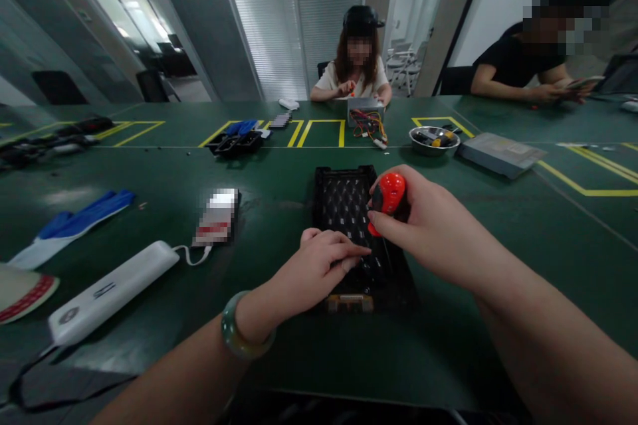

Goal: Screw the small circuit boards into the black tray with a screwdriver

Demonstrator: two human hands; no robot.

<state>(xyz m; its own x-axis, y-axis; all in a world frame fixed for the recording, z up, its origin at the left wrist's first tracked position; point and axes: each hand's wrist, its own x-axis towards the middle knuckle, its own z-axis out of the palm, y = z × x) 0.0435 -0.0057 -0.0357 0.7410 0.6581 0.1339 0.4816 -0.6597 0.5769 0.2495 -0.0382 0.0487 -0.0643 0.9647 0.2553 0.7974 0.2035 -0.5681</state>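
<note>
A black tray-like frame (pixel 343 196) with a patterned inner surface lies on the green table, its long side running away from me. My right hand (pixel 409 212) is wrapped round a red and black screwdriver handle (pixel 391 191) above the frame's right side; the tool's tip cannot be made out. Over the frame's near half rests my left hand (pixel 326 262), fingers together and pointing right, their tips near its inner parts. Whether those fingertips hold anything small is hidden. A brownish connector piece (pixel 350 303) shows at the frame's near end.
To the left are a phone (pixel 218 217) cabled to a white power bank (pixel 114 292), and blue-white gloves (pixel 70 222). Beyond stand a metal bowl of tools (pixel 434 140), a grey metal box (pixel 500 153) and a power supply with wires (pixel 366 113). Two people sit across the table.
</note>
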